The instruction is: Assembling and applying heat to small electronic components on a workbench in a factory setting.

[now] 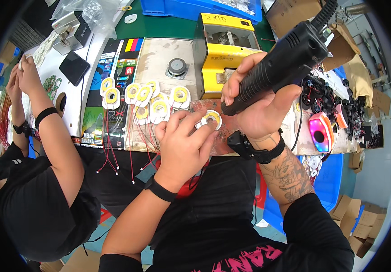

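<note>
My left hand [184,145] has its fingertips on a round white part with a yellow ring [212,116], holding it against the work surface. My right hand [261,113] grips a thick black corded tool [274,68] with a ribbed body, shaped like an electric screwdriver; its lower end hangs just right of that part. The tip of the tool cannot be made out. Left of my left hand lie several similar white parts with yellow rings [159,109], some overlapping, their thin red wires [131,163] drooping over the table's front edge. A round black-and-grey piece [177,68] sits behind them.
A yellow machine [226,52] stands behind my hands. To the right are a glowing pink-and-blue device [321,131], a heap of black parts [324,95] and a blue bin [327,181] below. A co-worker's arms [52,109] are at the left, beside a phone [74,68].
</note>
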Demonstrator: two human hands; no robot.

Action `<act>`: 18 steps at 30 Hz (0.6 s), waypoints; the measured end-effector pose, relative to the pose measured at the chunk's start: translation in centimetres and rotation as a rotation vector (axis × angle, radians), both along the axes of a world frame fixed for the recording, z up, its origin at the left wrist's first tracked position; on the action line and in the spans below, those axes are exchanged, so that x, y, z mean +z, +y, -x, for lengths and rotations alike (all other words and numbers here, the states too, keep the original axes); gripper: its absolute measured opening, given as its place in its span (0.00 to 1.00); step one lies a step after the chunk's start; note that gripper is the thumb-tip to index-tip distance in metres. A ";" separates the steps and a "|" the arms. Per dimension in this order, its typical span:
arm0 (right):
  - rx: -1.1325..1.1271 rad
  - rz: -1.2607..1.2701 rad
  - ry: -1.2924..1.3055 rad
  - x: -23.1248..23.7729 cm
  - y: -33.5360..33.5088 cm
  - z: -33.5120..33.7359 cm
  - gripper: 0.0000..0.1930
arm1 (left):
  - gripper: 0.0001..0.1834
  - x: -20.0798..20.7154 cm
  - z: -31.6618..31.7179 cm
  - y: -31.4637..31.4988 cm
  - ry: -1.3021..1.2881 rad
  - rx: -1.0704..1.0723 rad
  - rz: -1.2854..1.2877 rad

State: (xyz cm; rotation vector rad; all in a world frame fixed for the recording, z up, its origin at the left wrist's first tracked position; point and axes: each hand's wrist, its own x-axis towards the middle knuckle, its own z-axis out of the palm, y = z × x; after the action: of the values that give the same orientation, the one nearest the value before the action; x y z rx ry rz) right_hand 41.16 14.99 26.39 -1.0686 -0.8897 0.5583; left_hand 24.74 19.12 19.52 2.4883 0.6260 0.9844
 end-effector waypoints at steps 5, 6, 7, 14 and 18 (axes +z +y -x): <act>-0.004 -0.002 0.021 -0.4 0.3 0.5 0.53 | 0.13 0.0 0.0 0.1 0.000 -0.003 0.004; -0.018 0.012 0.002 -0.4 0.2 0.7 0.53 | 0.13 -0.1 0.0 0.0 0.001 -0.003 0.006; -0.018 0.014 0.003 -0.5 0.2 0.6 0.53 | 0.13 -0.1 0.0 0.0 -0.003 -0.001 0.001; 0.010 -0.003 -0.082 -1.5 0.1 0.3 0.52 | 0.13 0.0 -0.1 0.2 -0.016 -0.007 -0.012; 0.042 0.005 -0.073 -0.6 -0.1 -0.2 0.51 | 0.11 -0.5 -0.1 0.1 -0.038 -0.006 0.004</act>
State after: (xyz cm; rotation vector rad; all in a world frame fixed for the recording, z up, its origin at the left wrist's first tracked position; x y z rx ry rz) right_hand 41.37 14.86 25.77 -1.0820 -0.9769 0.5601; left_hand 24.83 19.20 19.03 2.4601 0.6073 1.0247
